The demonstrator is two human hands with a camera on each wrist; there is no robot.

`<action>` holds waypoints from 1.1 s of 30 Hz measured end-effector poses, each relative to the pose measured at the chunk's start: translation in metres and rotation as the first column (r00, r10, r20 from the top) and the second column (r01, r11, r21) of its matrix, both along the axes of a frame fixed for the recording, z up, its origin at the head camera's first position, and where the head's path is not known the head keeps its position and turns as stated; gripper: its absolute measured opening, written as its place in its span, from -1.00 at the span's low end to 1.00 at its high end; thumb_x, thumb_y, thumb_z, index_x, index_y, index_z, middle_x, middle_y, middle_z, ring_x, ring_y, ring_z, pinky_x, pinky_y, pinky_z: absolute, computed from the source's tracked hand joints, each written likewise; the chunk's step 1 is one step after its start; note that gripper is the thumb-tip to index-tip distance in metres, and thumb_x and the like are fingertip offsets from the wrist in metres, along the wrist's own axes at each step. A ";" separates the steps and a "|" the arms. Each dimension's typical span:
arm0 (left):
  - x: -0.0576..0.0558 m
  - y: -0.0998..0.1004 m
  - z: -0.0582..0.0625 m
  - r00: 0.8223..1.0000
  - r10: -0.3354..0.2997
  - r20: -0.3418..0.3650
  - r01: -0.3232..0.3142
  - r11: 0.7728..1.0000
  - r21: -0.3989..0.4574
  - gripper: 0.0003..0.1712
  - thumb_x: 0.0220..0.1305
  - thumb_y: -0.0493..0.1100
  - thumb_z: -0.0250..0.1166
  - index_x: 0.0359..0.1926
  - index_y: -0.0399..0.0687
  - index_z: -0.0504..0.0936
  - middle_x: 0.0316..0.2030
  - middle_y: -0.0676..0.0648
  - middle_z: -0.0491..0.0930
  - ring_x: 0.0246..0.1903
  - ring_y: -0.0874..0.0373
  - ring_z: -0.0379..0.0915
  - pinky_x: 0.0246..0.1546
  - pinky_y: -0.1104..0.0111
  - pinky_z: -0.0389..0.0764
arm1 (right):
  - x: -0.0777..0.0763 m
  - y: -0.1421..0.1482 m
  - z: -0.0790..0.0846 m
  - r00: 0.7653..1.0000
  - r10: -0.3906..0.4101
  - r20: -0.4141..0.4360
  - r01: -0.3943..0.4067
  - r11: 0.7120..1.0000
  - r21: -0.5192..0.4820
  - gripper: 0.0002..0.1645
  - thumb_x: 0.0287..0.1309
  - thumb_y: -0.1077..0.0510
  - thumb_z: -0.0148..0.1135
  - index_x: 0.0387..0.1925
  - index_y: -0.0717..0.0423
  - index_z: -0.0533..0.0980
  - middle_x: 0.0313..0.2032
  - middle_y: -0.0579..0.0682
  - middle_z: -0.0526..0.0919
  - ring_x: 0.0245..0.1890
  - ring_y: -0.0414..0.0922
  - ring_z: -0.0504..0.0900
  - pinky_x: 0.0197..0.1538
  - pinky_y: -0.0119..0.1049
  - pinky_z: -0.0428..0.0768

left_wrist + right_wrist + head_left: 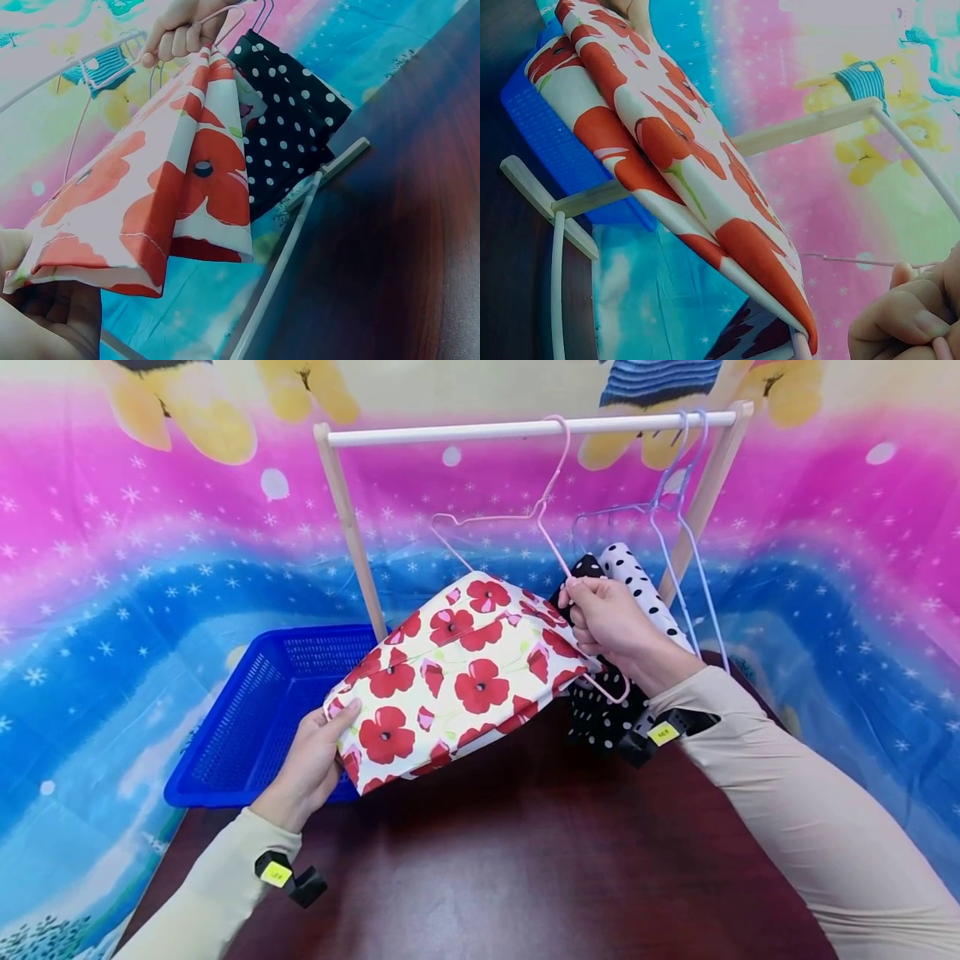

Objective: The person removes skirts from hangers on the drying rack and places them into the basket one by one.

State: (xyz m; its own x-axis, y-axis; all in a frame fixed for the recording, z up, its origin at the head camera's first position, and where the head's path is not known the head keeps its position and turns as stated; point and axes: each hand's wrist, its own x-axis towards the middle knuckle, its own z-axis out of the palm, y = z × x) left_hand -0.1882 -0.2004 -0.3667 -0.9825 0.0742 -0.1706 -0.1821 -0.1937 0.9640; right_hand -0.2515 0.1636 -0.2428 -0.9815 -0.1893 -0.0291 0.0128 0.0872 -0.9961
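Note:
A folded cream cloth with red poppies slants across the middle of the head view. My left hand pinches its lower left end, thumb on top and fingers underneath. With curled fingers, my right hand grips the side wire of a pink hanger, whose hook sits over the white rail. The cloth lies across the hanger's lower part, and a pink corner pokes out past its right end. In the left wrist view, the cloth shows two folded layers hanging side by side.
A blue plastic basket stands at the left, partly behind the cloth. Purple hangers hang at the rail's right end, near black and white polka-dot cloths. Wooden posts hold the rail above a dark red-brown table.

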 end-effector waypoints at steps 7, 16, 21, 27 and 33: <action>0.001 -0.001 0.006 1.000 0.014 0.009 -0.014 1.000 -0.008 -0.50 0.47 0.13 0.17 0.23 -0.06 0.41 -0.23 0.27 0.74 -0.21 0.40 0.70 -0.13 0.54 0.68 | -0.001 0.002 0.000 1.000 -0.001 0.003 0.001 1.000 0.010 -0.55 0.60 -0.08 -0.23 -0.28 0.13 0.41 -0.77 -0.21 0.12 -0.81 -0.30 0.04 -0.70 -0.42 0.01; 0.003 -0.006 0.014 0.999 0.024 -0.027 -0.022 0.999 0.046 -0.67 0.47 0.09 0.17 0.09 0.04 0.49 -0.27 0.23 0.76 -0.24 0.39 0.71 -0.18 0.53 0.69 | 0.000 0.003 0.000 1.000 -0.001 0.027 0.001 1.000 0.015 -0.56 0.59 -0.10 -0.21 -0.28 0.11 0.41 -0.76 -0.19 0.13 -0.79 -0.27 0.05 -0.68 -0.40 0.01; 0.004 -0.010 0.017 0.999 0.025 -0.042 -0.022 0.997 0.068 -0.73 0.47 0.08 0.19 0.03 0.08 0.55 -0.26 0.21 0.76 -0.25 0.37 0.72 -0.19 0.52 0.70 | 0.001 0.003 0.000 1.000 -0.006 0.030 0.005 1.000 0.028 -0.56 0.59 -0.11 -0.21 -0.26 0.12 0.40 -0.75 -0.19 0.13 -0.79 -0.26 0.06 -0.67 -0.39 0.03; 0.004 -0.013 0.018 0.999 0.028 -0.037 -0.025 0.997 0.069 -0.72 0.44 0.09 0.21 0.03 0.10 0.55 -0.27 0.21 0.77 -0.26 0.37 0.73 -0.21 0.51 0.71 | 0.001 0.003 0.000 0.999 -0.005 0.044 0.003 0.999 0.037 -0.56 0.58 -0.13 -0.20 -0.27 0.08 0.41 -0.76 -0.19 0.14 -0.79 -0.25 0.07 -0.68 -0.38 0.05; 0.005 -0.017 0.022 0.999 0.030 -0.026 -0.029 0.998 0.061 -0.65 0.40 0.12 0.25 0.06 0.07 0.53 -0.27 0.20 0.78 -0.27 0.35 0.74 -0.22 0.50 0.72 | 0.000 0.003 0.001 0.999 0.008 0.050 -0.009 1.000 0.026 -0.55 0.58 -0.14 -0.21 -0.25 0.10 0.41 -0.76 -0.19 0.13 -0.80 -0.25 0.06 -0.69 -0.37 0.04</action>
